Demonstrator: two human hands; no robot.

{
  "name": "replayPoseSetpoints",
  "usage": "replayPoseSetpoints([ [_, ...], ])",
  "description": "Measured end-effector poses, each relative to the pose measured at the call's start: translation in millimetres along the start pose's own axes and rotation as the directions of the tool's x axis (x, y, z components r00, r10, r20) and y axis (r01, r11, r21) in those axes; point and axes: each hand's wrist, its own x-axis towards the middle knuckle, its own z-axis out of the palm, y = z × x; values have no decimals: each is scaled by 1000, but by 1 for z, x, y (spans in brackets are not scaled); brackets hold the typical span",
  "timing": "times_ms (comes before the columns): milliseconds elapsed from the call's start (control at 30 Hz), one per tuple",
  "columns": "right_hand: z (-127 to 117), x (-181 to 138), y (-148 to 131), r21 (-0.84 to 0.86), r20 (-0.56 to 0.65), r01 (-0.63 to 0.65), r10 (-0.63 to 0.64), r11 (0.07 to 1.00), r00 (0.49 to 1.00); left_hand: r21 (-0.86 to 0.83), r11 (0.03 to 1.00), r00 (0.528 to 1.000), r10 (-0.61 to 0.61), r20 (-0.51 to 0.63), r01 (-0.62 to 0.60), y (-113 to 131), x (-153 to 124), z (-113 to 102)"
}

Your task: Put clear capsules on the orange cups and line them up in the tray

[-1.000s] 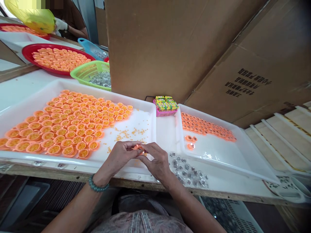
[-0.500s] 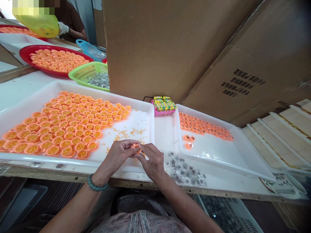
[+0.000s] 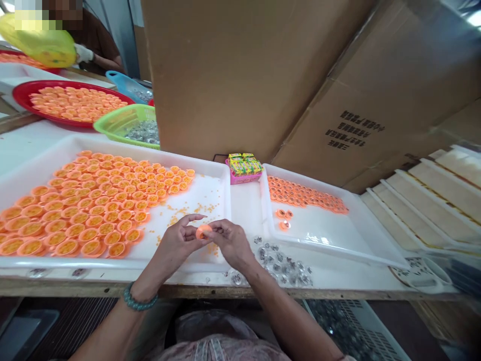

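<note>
A small orange plastic cup [image 3: 203,231] is between my hands, above the front right part of the left white tray [image 3: 227,210]. My right hand [image 3: 231,243] pinches its right side with thumb and fingertips. Around its left side, my left hand [image 3: 178,240] holds it by the thumb and curled fingers, the index finger raised. In that tray stand many orange cups [image 3: 88,215] filled with yellow bits, and loose yellow bits [image 3: 176,210] lie beside them. Clear plastic pieces [image 3: 281,265] are scattered on the table right of my right hand.
Finished-looking orange pieces [image 3: 304,193] line the right white tray [image 3: 319,235]. A pink box [image 3: 244,178] of small yellow-green packs stands between the trays. Behind are a green basket [image 3: 108,125], a red basin [image 3: 22,98] and cardboard [image 3: 233,75]. A co-worker's gloved hand [image 3: 83,53] holds a yellow basin [image 3: 56,47].
The orange cup has been turned and shows more of its outside. My left index finger has lifted off it. The view has shifted slightly to the right.
</note>
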Motion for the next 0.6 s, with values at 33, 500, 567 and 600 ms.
replayPoseSetpoints([
  [33, 2, -1, 0, -17, -9, -1, 1, 1000, 1000, 22, 1000, 1000, -8, 3, 8, 1, 0, -1],
  [500, -158, 3, 13, -404, -559, -175, -91, 898, 824, 222, 968, 992, -101, -81, 117, -11, 8, -1],
  [567, -207, 10, 21, -516, -618, -352, -55, 781, 784, 258, 948, 983, -174, -65, 185, -18, 16, -10],
  [600, -226, 12, 25, -541, -628, -376, -64, 752, 775, 264, 945, 981, -181, -66, 192, -22, 20, -14],
])
